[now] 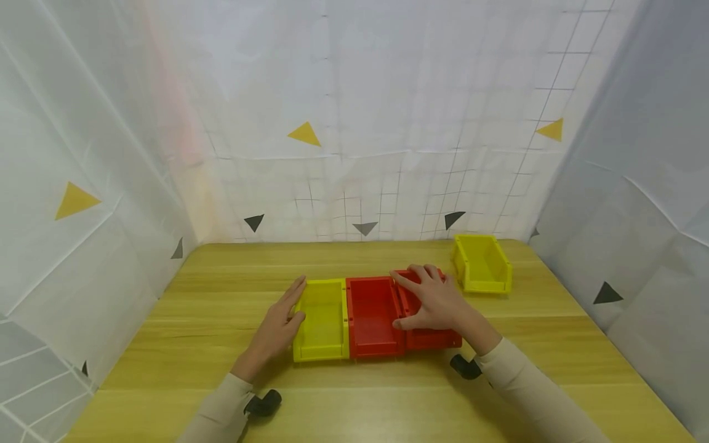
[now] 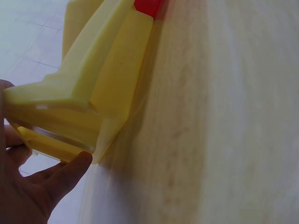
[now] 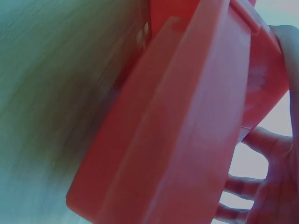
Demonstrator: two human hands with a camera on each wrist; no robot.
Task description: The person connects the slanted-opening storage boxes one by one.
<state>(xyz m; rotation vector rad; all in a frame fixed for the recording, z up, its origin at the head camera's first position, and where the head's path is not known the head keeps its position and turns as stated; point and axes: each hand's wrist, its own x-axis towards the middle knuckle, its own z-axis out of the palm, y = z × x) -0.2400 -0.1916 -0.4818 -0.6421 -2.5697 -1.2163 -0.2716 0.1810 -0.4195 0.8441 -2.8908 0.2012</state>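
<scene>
Nearest the camera, on the person's side of the middle red bin [image 1: 372, 314], two pale sleeves [image 1: 221, 409] reach in, a black fitting [image 1: 264, 403] at each wrist (probably what carries the wrist cameras). The yellow bin [image 1: 321, 314] stands against the middle red bin's left wall. The outer red bin [image 1: 434, 339] is at its right, slightly farther back and a little askew, apparently touching it.

The left hand [image 1: 277, 323] lies along the yellow bin's outer side, its fingers mostly straight, thumb at the rim; it touches the bin without wrapping round it. The right hand [image 1: 434, 301] is spread wide over the outer red bin, thumb and index finger at the edge beside the middle red bin, the other fingers at the back rim; no closed grip shows. Placed so, the hands bracket the middle red bin from both ends, which seems meant to keep the three aligned on the wooden table [image 1: 360, 406].

Well to the right of the middle red bin and behind it stands the far yellow bin [image 1: 487, 261], touched by neither hand. Behind them all hangs white sheeting [image 1: 388, 92] with triangles and grid lines. No brand, label or writing can be read.
</scene>
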